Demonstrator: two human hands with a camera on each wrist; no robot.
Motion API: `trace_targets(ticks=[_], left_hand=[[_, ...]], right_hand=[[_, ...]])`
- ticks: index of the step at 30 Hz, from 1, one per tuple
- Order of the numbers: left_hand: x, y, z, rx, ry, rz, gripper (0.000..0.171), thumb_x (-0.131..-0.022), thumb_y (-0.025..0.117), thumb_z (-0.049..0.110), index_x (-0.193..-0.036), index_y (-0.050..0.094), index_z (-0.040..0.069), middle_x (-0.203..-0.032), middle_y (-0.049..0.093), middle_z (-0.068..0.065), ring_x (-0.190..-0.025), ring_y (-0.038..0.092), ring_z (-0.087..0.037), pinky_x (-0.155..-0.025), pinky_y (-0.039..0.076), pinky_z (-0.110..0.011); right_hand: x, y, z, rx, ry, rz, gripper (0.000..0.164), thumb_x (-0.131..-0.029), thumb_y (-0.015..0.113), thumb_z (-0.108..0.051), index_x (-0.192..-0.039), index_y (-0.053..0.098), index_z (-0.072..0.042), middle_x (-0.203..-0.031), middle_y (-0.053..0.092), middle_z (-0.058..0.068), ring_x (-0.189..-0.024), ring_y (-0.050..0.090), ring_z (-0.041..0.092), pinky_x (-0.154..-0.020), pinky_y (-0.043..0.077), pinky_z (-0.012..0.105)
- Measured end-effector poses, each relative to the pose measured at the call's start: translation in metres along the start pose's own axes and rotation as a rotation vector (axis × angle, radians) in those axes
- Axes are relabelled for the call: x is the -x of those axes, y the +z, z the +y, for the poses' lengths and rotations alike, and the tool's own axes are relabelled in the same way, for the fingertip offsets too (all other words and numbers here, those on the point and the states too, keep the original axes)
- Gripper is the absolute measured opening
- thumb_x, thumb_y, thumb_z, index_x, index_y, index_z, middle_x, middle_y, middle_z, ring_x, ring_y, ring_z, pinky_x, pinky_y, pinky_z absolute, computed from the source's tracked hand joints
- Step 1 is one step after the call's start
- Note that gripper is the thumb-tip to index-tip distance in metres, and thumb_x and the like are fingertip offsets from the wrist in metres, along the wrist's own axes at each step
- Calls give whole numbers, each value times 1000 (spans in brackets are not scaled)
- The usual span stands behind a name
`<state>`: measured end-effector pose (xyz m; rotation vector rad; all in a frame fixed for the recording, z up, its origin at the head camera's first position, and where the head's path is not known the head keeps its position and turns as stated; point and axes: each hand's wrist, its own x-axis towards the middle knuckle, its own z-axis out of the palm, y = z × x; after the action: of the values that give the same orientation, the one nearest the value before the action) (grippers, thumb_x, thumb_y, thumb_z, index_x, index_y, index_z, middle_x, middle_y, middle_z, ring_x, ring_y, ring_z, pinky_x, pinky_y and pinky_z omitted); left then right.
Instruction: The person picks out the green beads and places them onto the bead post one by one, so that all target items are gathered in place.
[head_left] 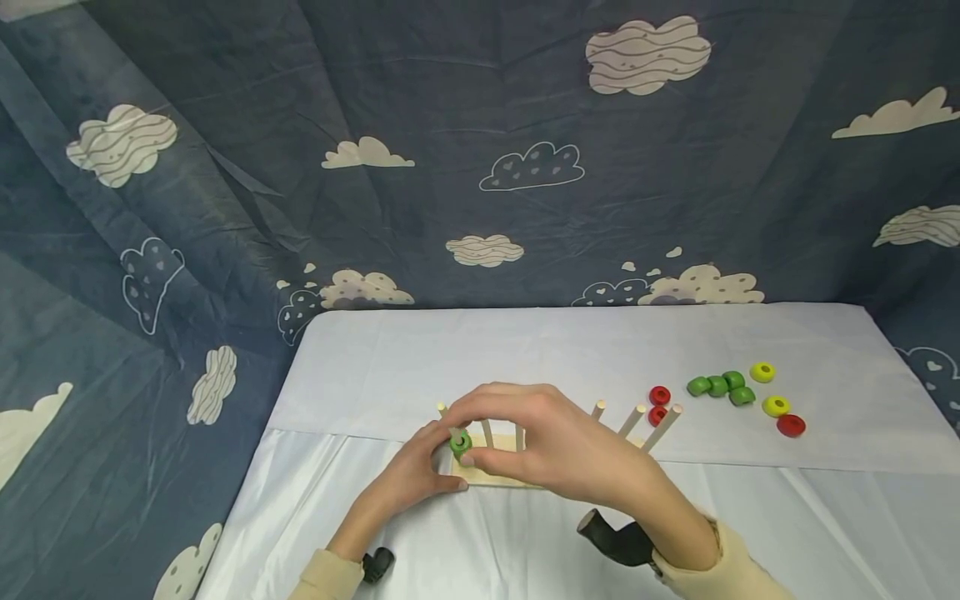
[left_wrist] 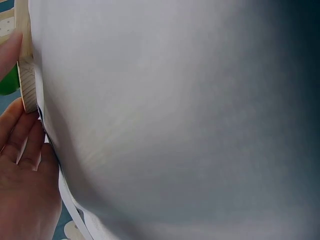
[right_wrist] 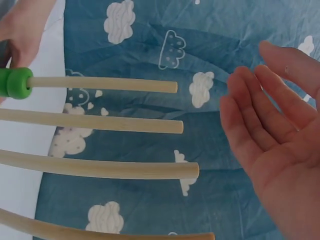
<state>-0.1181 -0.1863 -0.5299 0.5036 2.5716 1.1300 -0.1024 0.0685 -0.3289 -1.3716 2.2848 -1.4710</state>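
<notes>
Pegboard (green beads threaded), left hand gripping

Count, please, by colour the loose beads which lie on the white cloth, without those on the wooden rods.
Green beads: 4
Red beads: 3
Yellow beads: 2
Total: 9

Pegboard on table, loose beads right-rear, curtain behind
</notes>
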Motion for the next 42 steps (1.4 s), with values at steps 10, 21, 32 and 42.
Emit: trace_targets(ticks=[10,21,32,42], left_hand=[[-1,3,-2,-16,-8,20,68,-71,89,27,-131,58,28,-128,53,13,-130,45,-18,-110,36,-46],[-1,4,-2,-18,-19,25,69,-70,89,30,-132,58,24,-129,53,11,-133,43,-21,-111,34,-47],[-1,4,0,-32,-16,28,70,-70,89,30,-133,58,21,-130,53,8,-133,43,-22,-111,34,-46],[0,4,0,-23,1,31,70,-71,89,29,-133,57,20,-129,53,9,-133,43,-20,-112,33,-44]], right_hand=[[29,12,8,-35,64,12,34,-92,72,-20,-125,64,-24,-122,63,-13,-116,58,8,-107,42,36],[63,28,23,-119,277,88,28,-91,72,-30,-118,66,-31,-117,65,-13,-108,62,10,-92,52,33],[94,36,40,-108,450,142,28,-89,74,-30,-116,67,-32,-111,66,-14,-103,64,11,-89,55,37],[126,38,57,-49,507,242,26,-89,73,-32,-114,67,-32,-116,65,-13,-103,63,10,-86,55,32]])
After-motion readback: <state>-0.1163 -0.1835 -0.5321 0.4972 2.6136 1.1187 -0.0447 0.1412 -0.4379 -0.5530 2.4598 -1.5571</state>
